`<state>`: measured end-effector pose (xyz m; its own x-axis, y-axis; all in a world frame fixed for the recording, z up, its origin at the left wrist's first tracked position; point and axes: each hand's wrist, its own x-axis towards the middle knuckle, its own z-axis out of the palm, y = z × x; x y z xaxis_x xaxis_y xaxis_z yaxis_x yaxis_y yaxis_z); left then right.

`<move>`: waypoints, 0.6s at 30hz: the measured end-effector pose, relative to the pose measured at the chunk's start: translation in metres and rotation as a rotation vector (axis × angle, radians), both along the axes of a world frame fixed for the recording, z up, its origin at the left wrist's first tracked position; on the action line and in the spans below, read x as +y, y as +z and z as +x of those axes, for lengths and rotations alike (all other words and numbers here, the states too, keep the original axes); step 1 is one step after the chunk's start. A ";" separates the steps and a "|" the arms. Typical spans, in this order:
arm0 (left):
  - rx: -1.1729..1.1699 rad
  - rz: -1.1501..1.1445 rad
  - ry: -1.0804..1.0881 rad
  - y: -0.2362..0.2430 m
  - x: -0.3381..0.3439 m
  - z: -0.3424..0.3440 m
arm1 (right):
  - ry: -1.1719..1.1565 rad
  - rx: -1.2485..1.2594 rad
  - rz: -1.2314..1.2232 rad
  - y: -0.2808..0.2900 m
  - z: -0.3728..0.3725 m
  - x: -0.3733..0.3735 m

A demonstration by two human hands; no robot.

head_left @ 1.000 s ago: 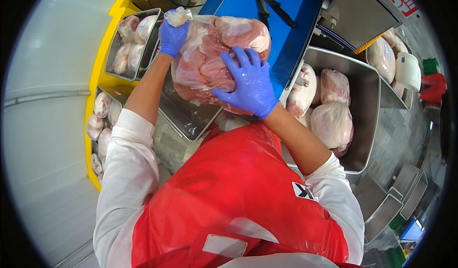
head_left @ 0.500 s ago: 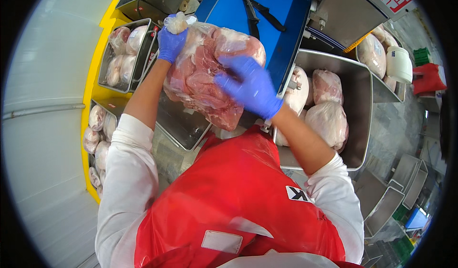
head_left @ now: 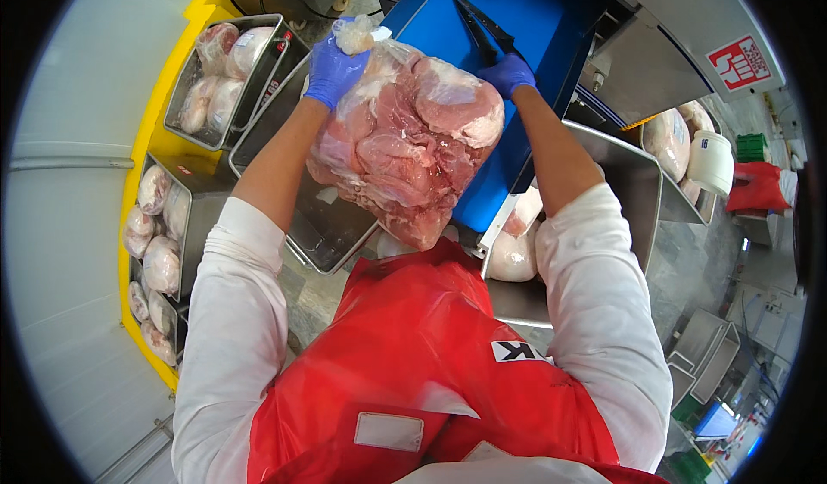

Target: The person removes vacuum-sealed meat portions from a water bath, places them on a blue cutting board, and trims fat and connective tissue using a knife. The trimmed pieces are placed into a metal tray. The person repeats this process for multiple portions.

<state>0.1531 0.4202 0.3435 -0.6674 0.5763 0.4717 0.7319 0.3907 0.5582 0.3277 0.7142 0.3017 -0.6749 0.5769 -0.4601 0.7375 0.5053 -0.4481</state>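
Note:
A large boneless cut of raw pink meat [head_left: 388, 148] in a clear plastic bag hangs over the near end of a blue work surface [head_left: 551, 18]. Its gathered, bunched bag end [head_left: 354, 35] sticks out of my blue-gloved left hand [head_left: 336, 72], which is closed around it at the meat's upper left. On the blue surface, beyond the meat, lie two black-handled knives [head_left: 482, 29] with dark blades, crossing each other. My blue-gloved right hand [head_left: 508, 75] is closed at the handle end of the right-hand knife; its fingertips are partly hidden.
Metal bins of bagged meat stand at the left [head_left: 220, 87] and lower left [head_left: 160, 251]. Another metal bin [head_left: 633, 174] with meat is beneath my right arm. A metal tub [head_left: 332, 234] sits below the hanging cut. Farther right is a white container [head_left: 711, 163].
My right hand has left the front of the meat and moved away to the knife handles. Still gripped by the bag end, the meat has shifted slightly right.

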 end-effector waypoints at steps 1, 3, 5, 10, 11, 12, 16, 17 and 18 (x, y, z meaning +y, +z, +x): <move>-0.023 0.045 -0.023 -0.001 0.001 -0.002 | -0.103 0.116 0.104 -0.002 0.007 0.001; -0.021 0.015 -0.023 -0.010 -0.002 -0.013 | -0.145 0.194 0.155 0.013 0.034 -0.001; -0.020 0.075 -0.066 -0.015 -0.007 -0.016 | -0.132 0.264 0.175 0.047 0.078 -0.016; -0.057 0.147 -0.060 -0.027 -0.006 -0.019 | 0.092 0.628 0.104 0.161 0.194 -0.070; -0.055 0.171 -0.060 -0.026 -0.004 -0.018 | 0.170 0.575 0.147 0.184 0.200 -0.080; -0.055 0.157 -0.078 -0.024 0.001 -0.015 | 0.234 0.511 0.196 0.207 0.207 -0.090; -0.021 0.112 -0.097 -0.020 0.004 -0.011 | 0.397 0.221 0.369 0.275 0.182 -0.122; -0.005 0.107 -0.088 -0.021 0.001 -0.013 | 0.367 0.020 0.412 0.291 0.164 -0.125; -0.034 0.140 -0.108 -0.022 0.004 -0.012 | 0.408 0.182 0.361 0.290 0.161 -0.113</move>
<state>0.1413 0.4245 0.3216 -0.6219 0.5762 0.5303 0.7452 0.2274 0.6269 0.4885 0.6008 0.5914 -0.9258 0.3519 -0.1378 0.3775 0.8774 -0.2959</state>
